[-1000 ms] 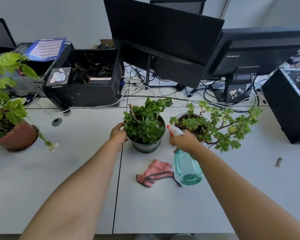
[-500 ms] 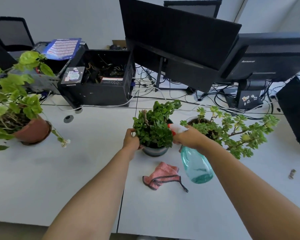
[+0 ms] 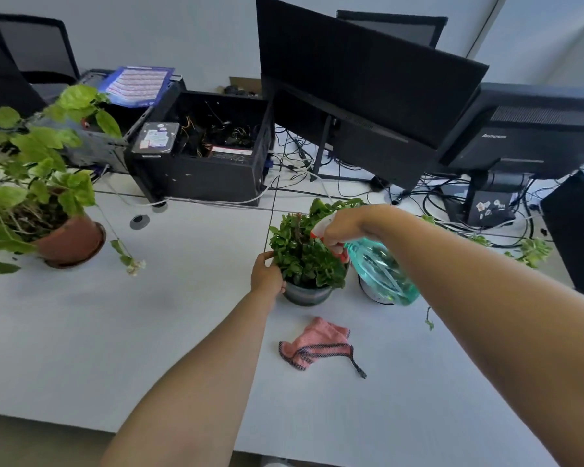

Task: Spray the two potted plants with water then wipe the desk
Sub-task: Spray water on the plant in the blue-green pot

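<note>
Both hands are busy: my left hand (image 3: 266, 274) cups the side of the dark-potted plant (image 3: 305, 261) on the tabletop (image 3: 149, 332), and my right hand (image 3: 343, 227) grips the teal spray bottle (image 3: 381, 273) over its leaves. Near me lies the pink cloth (image 3: 317, 345); the white-potted plant (image 3: 533, 251) sits right, mostly hidden.

Head cam, fwd-down over desk (image 3: 81, 332), close
</note>
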